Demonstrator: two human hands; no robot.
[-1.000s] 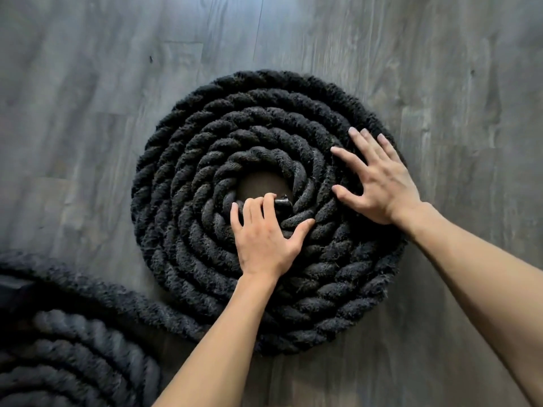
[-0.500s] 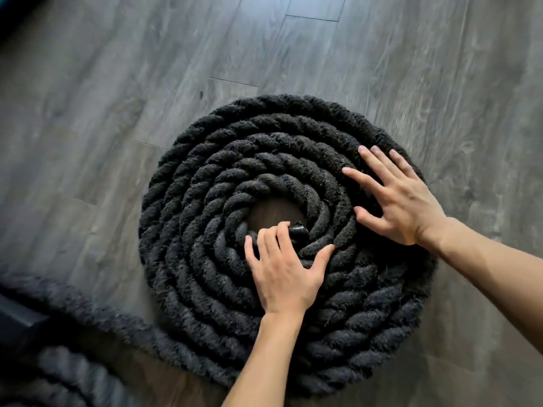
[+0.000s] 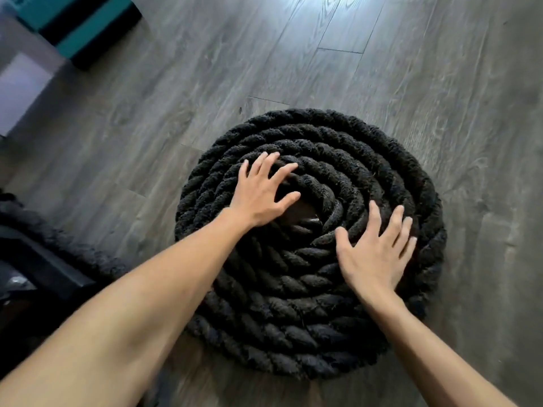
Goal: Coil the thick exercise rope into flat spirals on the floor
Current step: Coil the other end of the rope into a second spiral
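A thick black exercise rope [image 3: 338,148] lies in a flat spiral of several turns on the grey wood floor [image 3: 382,69]. Its capped inner end [image 3: 308,221] shows at the small bare centre. My left hand [image 3: 261,192] lies over the inner turns on the spiral's left, fingers spread and straight. My right hand [image 3: 379,251] presses flat on the turns at the lower right, fingers spread. From the spiral's lower left a tail of rope [image 3: 73,248] runs off toward the left edge.
A teal and black box [image 3: 85,27] stands at the top left, next to a pale blurred object [image 3: 23,92]. A dark object [image 3: 38,268] sits at the left edge by the rope tail. Grey floor surrounds the spiral on the right and top.
My left hand left the capped end at the centre and moved up to the spiral's left inner turns. My right hand shifted down to the lower right. The view tilted toward the far floor.
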